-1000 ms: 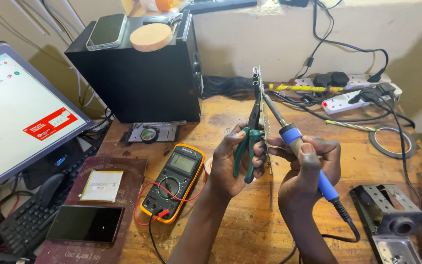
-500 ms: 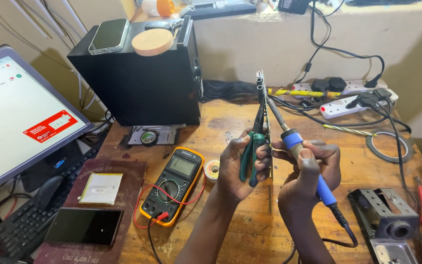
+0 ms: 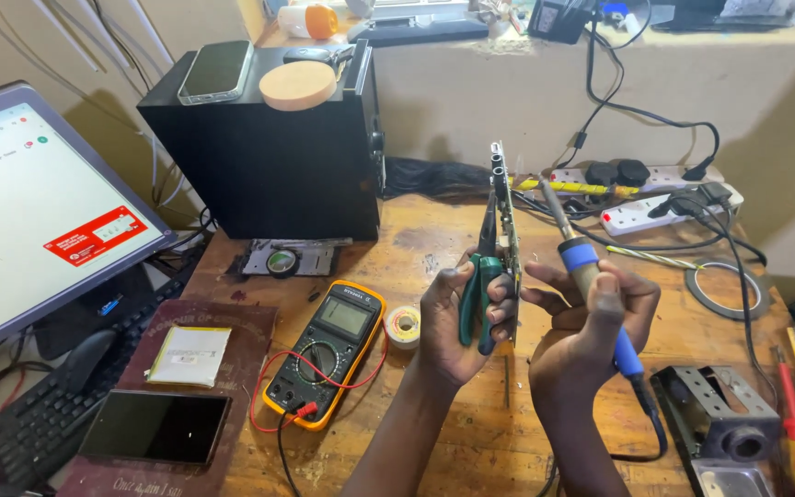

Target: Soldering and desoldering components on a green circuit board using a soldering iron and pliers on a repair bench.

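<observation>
Hands at a wooden workbench (image 3: 434, 248), seen from above. Left hand (image 3: 460, 317) is closed around green-handled pliers (image 3: 478, 299), whose nose grips a circuit board (image 3: 506, 212) held upright and edge-on to the camera; right hand (image 3: 591, 317) is wrapped around the blue grip of a soldering iron (image 3: 591, 276), its tip angled up toward the board's right face, very near it, though contact cannot be made out. The board thus stands between the two hands, above the left fingers and just left of the iron's shaft. Risks, as judged: held only by the plier nose, the board could pivot or slip under pressure from the tip; the left fingertips lie close to the heated shaft; the iron's cord (image 3: 650, 433) trails past a metal stand (image 3: 720, 428) and could snag. A yellow multimeter (image 3: 328, 354) and a solder reel (image 3: 404, 325) lie to the left.
</observation>
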